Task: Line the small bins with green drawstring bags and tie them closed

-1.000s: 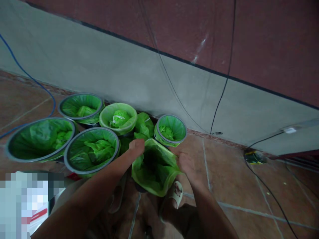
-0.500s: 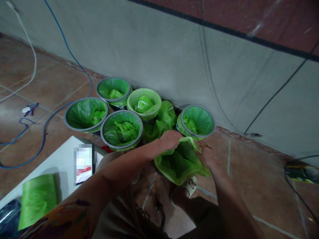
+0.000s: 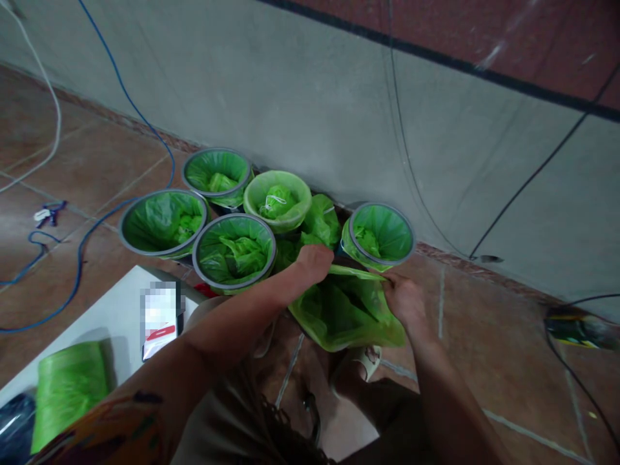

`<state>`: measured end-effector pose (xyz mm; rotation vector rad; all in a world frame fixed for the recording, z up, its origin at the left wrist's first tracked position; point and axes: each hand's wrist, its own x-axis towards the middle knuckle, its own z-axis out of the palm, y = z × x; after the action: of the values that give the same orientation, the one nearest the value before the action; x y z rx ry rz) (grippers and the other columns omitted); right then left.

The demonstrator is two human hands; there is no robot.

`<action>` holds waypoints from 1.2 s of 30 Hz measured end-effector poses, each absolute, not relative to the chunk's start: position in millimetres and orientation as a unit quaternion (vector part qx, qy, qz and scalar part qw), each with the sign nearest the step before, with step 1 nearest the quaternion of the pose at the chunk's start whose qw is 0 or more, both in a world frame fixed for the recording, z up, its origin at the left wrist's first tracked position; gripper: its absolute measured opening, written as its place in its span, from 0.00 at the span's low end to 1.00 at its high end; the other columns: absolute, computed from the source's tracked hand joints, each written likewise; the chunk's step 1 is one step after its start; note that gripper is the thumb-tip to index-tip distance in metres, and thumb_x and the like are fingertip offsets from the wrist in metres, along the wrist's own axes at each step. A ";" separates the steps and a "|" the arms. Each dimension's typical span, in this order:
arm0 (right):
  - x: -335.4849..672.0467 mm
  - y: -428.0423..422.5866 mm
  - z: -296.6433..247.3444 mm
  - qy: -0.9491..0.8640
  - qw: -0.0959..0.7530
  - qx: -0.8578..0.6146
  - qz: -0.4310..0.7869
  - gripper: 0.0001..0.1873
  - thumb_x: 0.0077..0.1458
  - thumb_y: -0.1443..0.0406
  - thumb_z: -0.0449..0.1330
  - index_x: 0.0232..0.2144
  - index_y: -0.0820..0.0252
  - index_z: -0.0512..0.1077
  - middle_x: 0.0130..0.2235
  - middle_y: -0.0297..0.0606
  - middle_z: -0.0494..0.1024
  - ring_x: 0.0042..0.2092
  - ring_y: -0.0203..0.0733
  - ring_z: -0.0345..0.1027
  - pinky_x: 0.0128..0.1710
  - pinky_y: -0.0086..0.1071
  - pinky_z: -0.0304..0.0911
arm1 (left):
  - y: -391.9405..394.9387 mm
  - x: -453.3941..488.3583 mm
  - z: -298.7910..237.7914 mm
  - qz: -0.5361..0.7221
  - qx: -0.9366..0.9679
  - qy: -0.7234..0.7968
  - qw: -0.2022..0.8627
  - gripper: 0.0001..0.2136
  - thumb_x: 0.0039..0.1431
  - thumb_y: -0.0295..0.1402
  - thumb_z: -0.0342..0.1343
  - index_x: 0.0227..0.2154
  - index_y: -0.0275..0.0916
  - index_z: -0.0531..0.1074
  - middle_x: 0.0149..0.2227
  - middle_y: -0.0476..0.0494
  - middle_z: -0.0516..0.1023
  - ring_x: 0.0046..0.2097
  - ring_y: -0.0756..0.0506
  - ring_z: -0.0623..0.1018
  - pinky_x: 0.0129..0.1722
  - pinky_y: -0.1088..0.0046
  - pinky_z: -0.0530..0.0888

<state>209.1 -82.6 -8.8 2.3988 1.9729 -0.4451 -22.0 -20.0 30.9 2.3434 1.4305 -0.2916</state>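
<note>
Using the rightmost bin (image 3: pixel 413 236) as reference: grey rim, green liner, green bundle inside, sits near the wall (image 3: pixel 314 116).

Green bag (image 3: pixel 349 316) is just in front of the rightmost bin, on the person's side, mouth facing up and spread wide. Can't tell what's under it, mostly hidden.

Left hand (image 3: pixel 314 261) is in front and to the left of the rightmost bin, fingers curled together over the bag's edge; fingertips hidden. Right hand (image 3: pixel 404 300) is in front of the rightmost bin, thumb and fingers clamped on the opposite end of the same edge. Edge runs taut between them.

Left of the rightmost bin: loose green plastic (image 3: pixel 322 219) just beside, then a pale-green-rimmed bin (image 3: pixel 290 224) with a bundle tied in white. Further left, three grey-rimmed bins, also lined green.

Well apart, front left of the rightmost bin: white table (image 3: pixel 128 290) carrying a phone (image 3: pixel 159 332) with its screen partly pixelated, plus a folded green pack (image 3: pixel 72 387). Blue cable (image 3: pixel 80 271) lies on the floor beyond the table, also well left.
</note>
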 end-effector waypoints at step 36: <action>194.4 -92.1 10.2 0.577 0.121 0.787 -0.183 0.23 0.55 0.60 0.60 0.52 0.60 0.72 0.48 0.50 0.77 0.49 0.53 0.72 0.45 0.39 0.66 | -3.4 -20.5 10.1 -0.010 0.875 0.472 0.110 0.15 0.62 0.31 0.44 0.37 0.35 0.77 0.39 0.37 0.80 0.44 0.40 0.78 0.43 0.66 0.73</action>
<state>194.4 -92.1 10.2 2.2979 1.6835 -0.5337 -20.5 -3.4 10.1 2.5699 1.3876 -0.0300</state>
